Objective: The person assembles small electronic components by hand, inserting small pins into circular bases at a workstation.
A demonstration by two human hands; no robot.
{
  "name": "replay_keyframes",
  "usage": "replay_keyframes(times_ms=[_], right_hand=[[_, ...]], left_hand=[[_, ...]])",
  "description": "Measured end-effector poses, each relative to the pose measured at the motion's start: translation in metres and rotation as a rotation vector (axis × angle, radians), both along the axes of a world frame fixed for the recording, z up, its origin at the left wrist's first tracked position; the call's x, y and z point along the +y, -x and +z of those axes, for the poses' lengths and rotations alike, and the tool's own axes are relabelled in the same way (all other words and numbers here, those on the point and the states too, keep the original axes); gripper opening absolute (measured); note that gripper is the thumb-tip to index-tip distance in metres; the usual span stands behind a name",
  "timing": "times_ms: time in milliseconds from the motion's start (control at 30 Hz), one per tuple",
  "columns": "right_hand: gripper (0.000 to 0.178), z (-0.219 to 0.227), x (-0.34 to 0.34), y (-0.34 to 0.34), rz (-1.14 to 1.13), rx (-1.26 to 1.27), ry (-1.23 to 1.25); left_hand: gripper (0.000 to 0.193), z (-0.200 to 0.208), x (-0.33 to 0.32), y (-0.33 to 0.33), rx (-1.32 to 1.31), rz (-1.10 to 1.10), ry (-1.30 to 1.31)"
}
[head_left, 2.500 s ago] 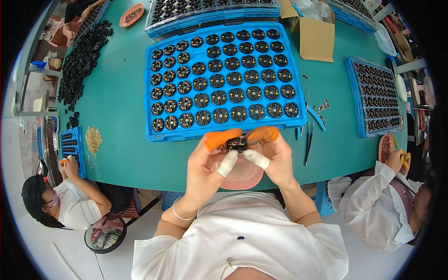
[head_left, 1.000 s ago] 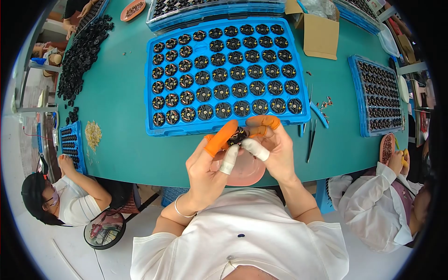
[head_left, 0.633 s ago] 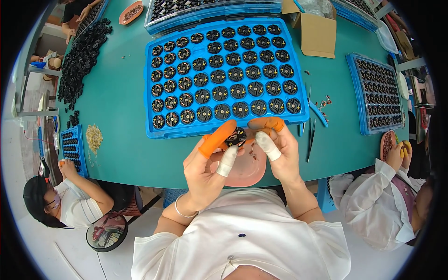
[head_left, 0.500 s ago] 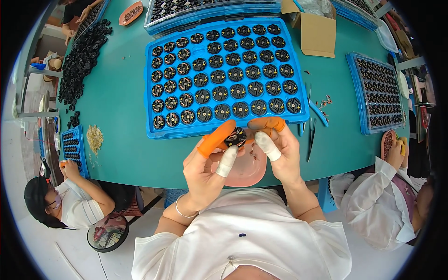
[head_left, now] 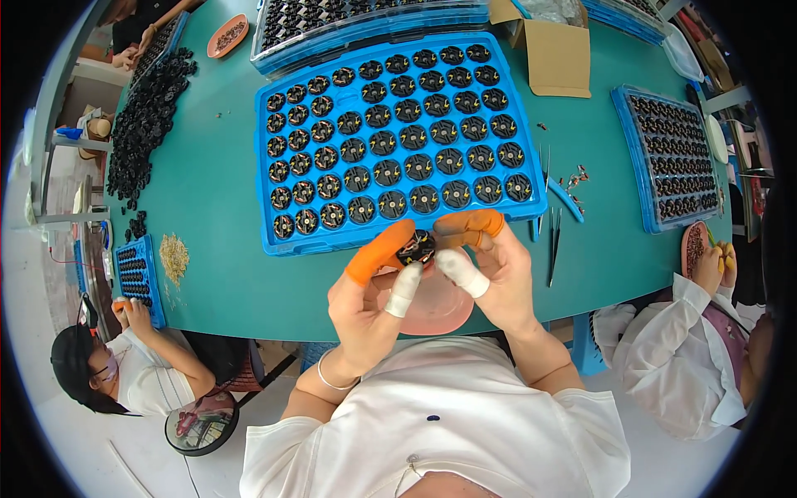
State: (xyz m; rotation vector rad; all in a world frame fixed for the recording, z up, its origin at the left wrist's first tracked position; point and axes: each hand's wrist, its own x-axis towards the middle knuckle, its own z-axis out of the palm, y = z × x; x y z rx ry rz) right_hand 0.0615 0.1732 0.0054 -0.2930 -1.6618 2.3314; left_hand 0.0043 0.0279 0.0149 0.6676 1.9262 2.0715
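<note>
My left hand [head_left: 378, 286], with orange and white finger cots, pinches a small round black part [head_left: 417, 247] with coloured wires on its face. At the part's right edge are the thumb and forefinger of my right hand [head_left: 490, 270], which wears similar finger cots. Those fingers are bent close together, and anything small between them is hidden. Below the part sits a pink bowl [head_left: 432, 311], partly covered by my hands. Just beyond my hands lies a blue tray [head_left: 267, 195] holding rows of similar round black parts; one pocket near its far left has no part.
Right of the tray lie tweezers [head_left: 554, 257], a blue-handled tool [head_left: 566, 199] and small loose pieces [head_left: 577, 176]. A pile of black parts [head_left: 154, 124] and yellowish bits [head_left: 173, 259] lie left. Co-workers sit on both sides. A cardboard box [head_left: 558, 62] stands far right.
My right thumb and forefinger have moved left, closer to the round black part. The part has turned slightly in my left fingers. The whole view has shifted a little.
</note>
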Motion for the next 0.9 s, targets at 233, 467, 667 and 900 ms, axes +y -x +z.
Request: replay_keyframes(times_ms=[233,467,667,900], right_hand=[[0.03,-0.013,-0.006,0.005,-0.167,-0.039,-0.12],[0.035,-0.022,-0.006,0.009,-0.147,-0.04,-0.25],[0.037,-0.022,-0.005,-0.002,-0.006,-0.043,-0.53],[0.032,-0.037,-0.001,-0.027,0.01,-0.068,-0.689]], left_hand=[[0.045,0.015,0.001,0.012,0.566,-0.007,0.574],[0.047,0.021,-0.003,0.055,0.898,-0.103,0.624],[0.034,0.019,0.018,0.2,0.639,0.079,0.773],[0.035,-0.014,0.026,0.241,0.79,-0.102,0.915]])
